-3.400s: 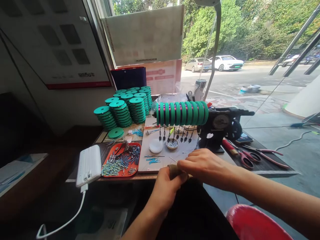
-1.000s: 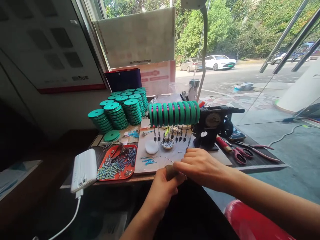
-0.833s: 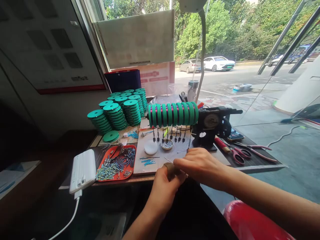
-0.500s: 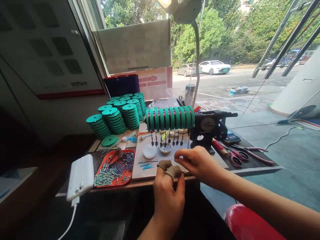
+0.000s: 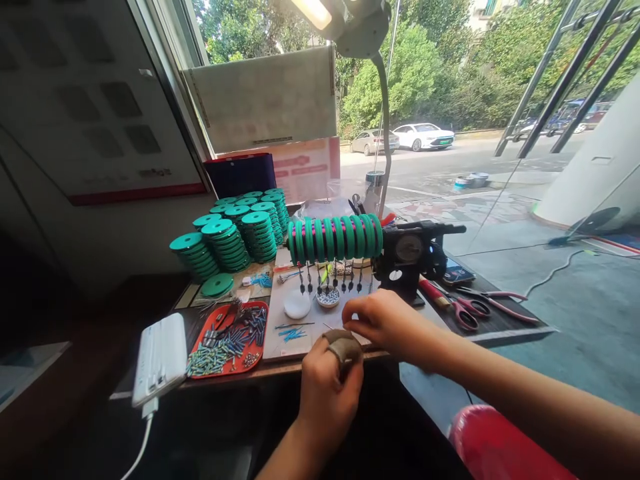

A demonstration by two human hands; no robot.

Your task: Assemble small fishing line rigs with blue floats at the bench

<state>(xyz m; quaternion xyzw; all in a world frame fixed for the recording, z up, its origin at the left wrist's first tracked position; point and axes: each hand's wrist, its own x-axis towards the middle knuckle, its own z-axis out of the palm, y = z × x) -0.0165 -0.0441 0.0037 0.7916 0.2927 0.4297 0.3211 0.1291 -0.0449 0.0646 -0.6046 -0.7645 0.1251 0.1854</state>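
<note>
My left hand [image 5: 331,377], with brownish cloth finger covers [image 5: 345,343] on it, is closed at the front edge of the work board [image 5: 305,350]. A thin dark sliver shows just above its fingers; I cannot make out what they hold. Close beside it, my right hand [image 5: 377,319] has thumb and fingers pinched together, with whatever is between them too small to name. Beyond the hands, a small round dish of tiny pale beads [image 5: 328,299] stands next to a white round disc [image 5: 297,305]. Short blue pieces [image 5: 293,333] lie on the board.
A row of green spools [image 5: 335,238] sits on a black winding device [image 5: 410,250], with several dark weighted clips hanging below. Stacked green spools [image 5: 220,243], a red tray [image 5: 257,353] of small tubes and a white power bank [image 5: 161,353] are leftward. Scissors [image 5: 467,313] and pliers [image 5: 500,307] lie right.
The fingers of my left hand have curled in, and the hand sits slightly further left. My right hand stays pinched beside it. The whole view has shifted a little.
</note>
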